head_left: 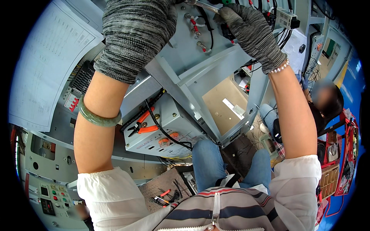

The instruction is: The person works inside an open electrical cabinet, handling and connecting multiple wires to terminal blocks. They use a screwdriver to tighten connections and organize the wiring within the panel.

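Observation:
Both my hands wear grey knitted gloves and reach to the upper edge, over a grey metal cabinet frame (189, 75). My left hand (138, 36) is curled closed; its fingertips are cut off, and what they hold cannot be made out. With bent fingers, my right hand (252, 34) grips the end of a metal wrench (206, 6), which points toward my left hand. Between the hands, cable lugs with red sleeves (194, 29) are bolted to the grey panel. Another bolted lug (202, 47) sits lower, on a black wire.
Orange-handled pliers (148, 129) lie on a grey box (165, 131) below my left hand. Printed drawings (50, 65) hang at the left. A small white module (287, 18) with black wires is beyond my right hand. Another person (327, 96) sits at the right, near red tool racks (348, 154).

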Tool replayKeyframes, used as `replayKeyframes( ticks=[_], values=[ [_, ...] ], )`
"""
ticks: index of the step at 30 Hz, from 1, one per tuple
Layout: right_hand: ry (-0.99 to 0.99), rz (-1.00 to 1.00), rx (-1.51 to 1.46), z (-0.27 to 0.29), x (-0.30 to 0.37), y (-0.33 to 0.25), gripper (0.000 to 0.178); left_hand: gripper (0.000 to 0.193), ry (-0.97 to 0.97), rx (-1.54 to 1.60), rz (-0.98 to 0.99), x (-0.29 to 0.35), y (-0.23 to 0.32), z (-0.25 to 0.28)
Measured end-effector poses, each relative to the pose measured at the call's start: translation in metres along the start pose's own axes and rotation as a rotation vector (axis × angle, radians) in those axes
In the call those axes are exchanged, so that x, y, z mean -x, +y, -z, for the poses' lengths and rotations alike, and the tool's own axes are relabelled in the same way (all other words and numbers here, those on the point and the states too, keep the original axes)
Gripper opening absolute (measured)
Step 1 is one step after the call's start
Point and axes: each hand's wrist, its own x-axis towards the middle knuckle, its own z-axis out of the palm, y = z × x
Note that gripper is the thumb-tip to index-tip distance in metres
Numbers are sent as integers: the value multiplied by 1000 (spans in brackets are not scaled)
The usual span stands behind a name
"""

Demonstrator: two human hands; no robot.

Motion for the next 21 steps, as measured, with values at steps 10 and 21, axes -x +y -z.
replayKeyframes(
  ticks=[10,21],
  values=[
    [184,-81,-288,-56,17,19,36,33,80,45,-18,0,-3,-8],
    [-88,-630,-1024,-81,51,-74,40,28,74,45,1,3,-1,-6]
  ],
)
